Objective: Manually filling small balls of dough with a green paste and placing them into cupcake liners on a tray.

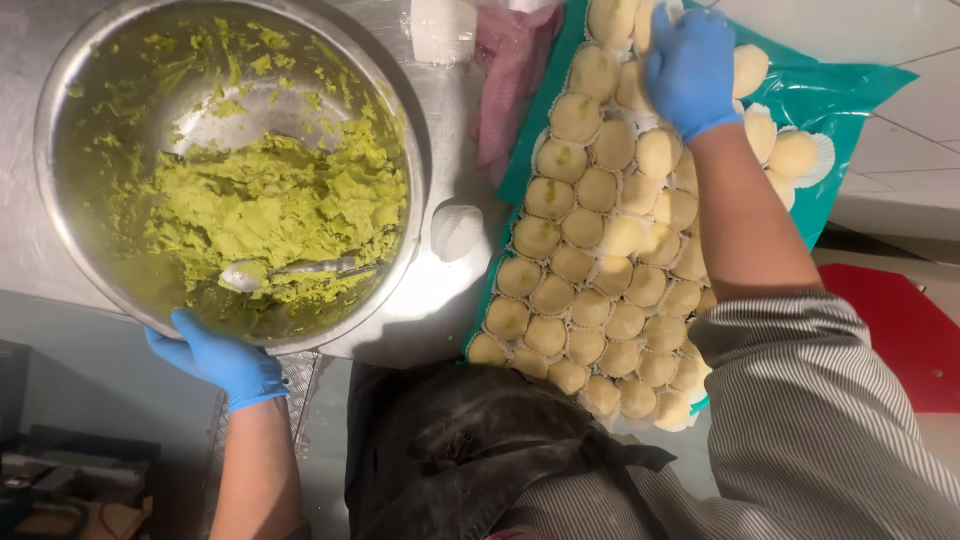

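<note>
My left hand (215, 358), in a blue glove, grips the near rim of a large steel bowl (60, 90). The bowl holds green paste (285, 200) and a spoon (275, 270) lying in it. My right hand (690, 65), also blue-gloved, reaches over the far end of a teal tray (840, 95) and rests on the pale round dough pieces (600, 270) sitting in white paper cups in close rows. Whether the fingers hold one piece is hidden by the back of the hand.
One empty white paper cup (457, 230) lies on the steel counter (440, 120) between bowl and tray. A pink cloth (510, 70) and a white container (443, 28) lie at the back. A red object (900, 330) sits right of the tray.
</note>
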